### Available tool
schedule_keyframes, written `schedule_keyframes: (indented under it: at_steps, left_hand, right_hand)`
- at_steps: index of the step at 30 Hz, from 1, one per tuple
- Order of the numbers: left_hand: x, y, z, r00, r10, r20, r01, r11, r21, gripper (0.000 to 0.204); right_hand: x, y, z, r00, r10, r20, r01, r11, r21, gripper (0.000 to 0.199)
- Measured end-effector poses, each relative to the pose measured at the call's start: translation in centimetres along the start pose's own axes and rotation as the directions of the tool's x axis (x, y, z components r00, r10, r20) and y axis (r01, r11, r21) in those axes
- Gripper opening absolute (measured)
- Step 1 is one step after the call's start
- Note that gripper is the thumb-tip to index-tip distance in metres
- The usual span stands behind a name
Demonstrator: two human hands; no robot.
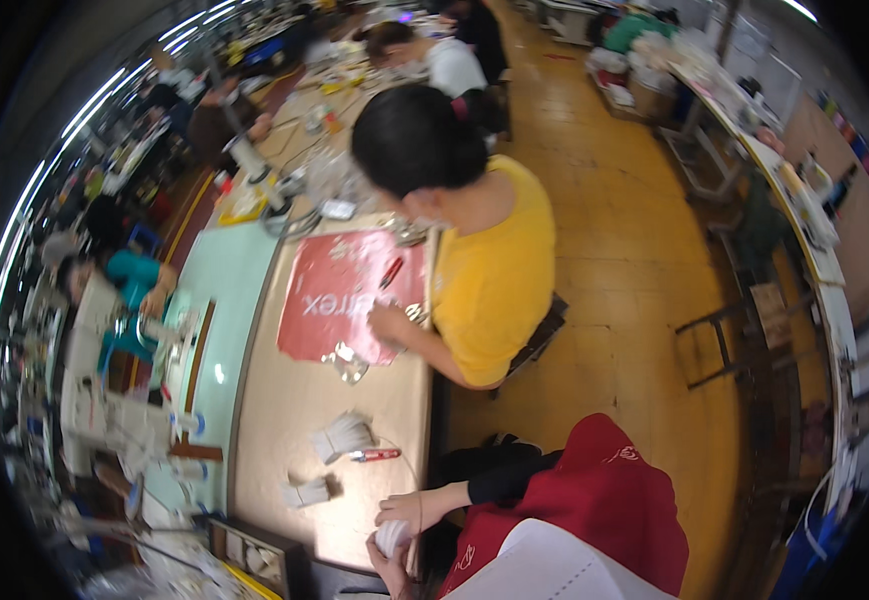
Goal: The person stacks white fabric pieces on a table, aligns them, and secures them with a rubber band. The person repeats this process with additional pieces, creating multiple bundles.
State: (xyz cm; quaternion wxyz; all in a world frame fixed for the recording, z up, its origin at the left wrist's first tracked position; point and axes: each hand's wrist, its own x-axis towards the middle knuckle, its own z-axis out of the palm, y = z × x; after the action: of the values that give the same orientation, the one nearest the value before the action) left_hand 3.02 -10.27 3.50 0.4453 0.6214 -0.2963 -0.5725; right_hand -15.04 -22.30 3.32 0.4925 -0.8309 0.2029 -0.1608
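Note:
My left hand (384, 566) and my right hand (409, 510) meet at the near edge of a tan worktable (284, 400). Together they grip a small white bundle (391, 538) between the fingers. My right forearm wears a dark sleeve, and a red apron (604, 500) covers my lap. On the table just beyond my hands lie two more white bundles (342, 435) (306, 491) and a red marker (374, 455). A thin cord runs from the marker toward my hands.
A person in a yellow shirt (494, 270) sits further along the table, hands on a red printed sheet (339, 295). White sewing machines (114, 400) stand at the left. A dark boxy object (254, 550) sits near my left hand. Shelves and stools line the right aisle.

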Motion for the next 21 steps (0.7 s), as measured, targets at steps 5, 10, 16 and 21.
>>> schedule_keyframes:
  at_steps: [5, 10, 16, 21]
  left_hand:
    - [-1.5, 9.2, 10.0, 0.928, -0.228, 0.294, 0.169, 0.962, 0.214, 0.055]
    - [0.8, 12.9, 19.9, 0.78, -0.384, 0.495, 0.157, 0.884, 0.44, 0.052]
    - [1.9, 13.8, 25.9, 0.586, -0.502, 0.636, 0.039, 0.802, 0.596, 0.049]
    - [1.7, 13.6, 27.0, 0.403, -0.574, 0.713, -0.071, 0.757, 0.65, 0.047]
  right_hand:
    - [-8.4, -6.7, -8.5, 0.95, 0.302, 0.078, -0.31, 0.942, 0.128, 0.066]
    - [-16.5, -9.0, -13.3, 0.876, 0.474, -0.092, -0.433, 0.855, 0.286, 0.064]
    - [-22.4, -9.5, -13.1, 0.732, 0.621, -0.28, -0.467, 0.757, 0.457, 0.062]
    - [-23.9, -10.9, -10.0, 0.568, 0.719, -0.401, -0.463, 0.682, 0.567, 0.061]
